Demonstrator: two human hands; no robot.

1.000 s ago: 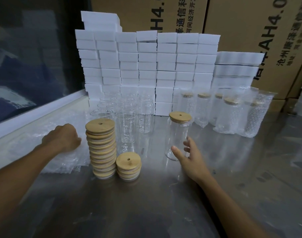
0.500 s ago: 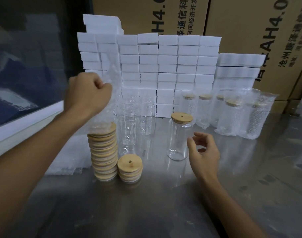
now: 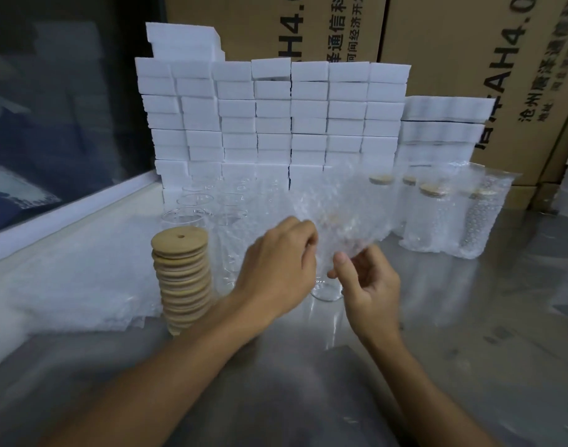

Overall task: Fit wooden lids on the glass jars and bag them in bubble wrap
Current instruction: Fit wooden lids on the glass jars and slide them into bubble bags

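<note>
Left hand (image 3: 278, 267) and right hand (image 3: 368, 282) pinching.

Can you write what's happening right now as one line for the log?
left hand: holds bubble bag | right hand: pinches bag | jar: behind bag, unbagged
</note>
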